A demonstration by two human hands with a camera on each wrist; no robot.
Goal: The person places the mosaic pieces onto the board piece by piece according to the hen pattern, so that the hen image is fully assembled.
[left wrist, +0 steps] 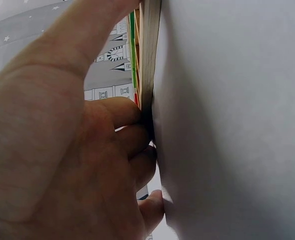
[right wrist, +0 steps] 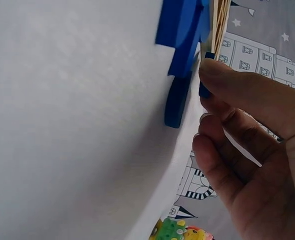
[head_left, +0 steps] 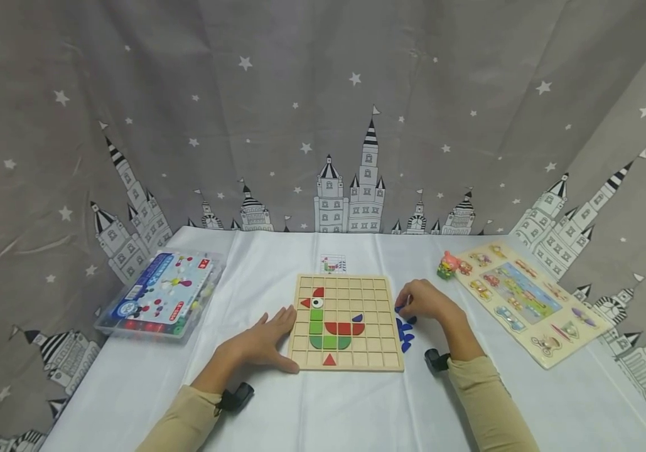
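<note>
A wooden grid board [head_left: 376, 358] lies on the white cloth, with red and green pieces, a round eye tile [head_left: 317, 303] and one blue piece [head_left: 358, 318] set in a bird-like shape. My left hand [head_left: 263, 342] rests at the board's left edge, its thumb near the lower corner and its fingers along the side. Beyond the right edge, my right hand [head_left: 427, 300] pinches a small blue piece [right wrist: 205, 91] between thumb and index finger. Several loose blue pieces [head_left: 404, 336] lie beside the board, just under that hand.
Behind the board lies a small picture card [head_left: 333, 263]. At the left stands a clear plastic box [head_left: 167, 289] with a printed lid. A wooden picture puzzle [head_left: 532, 301] lies at the right, with a small pink-and-green figurine [head_left: 447, 265] at its corner.
</note>
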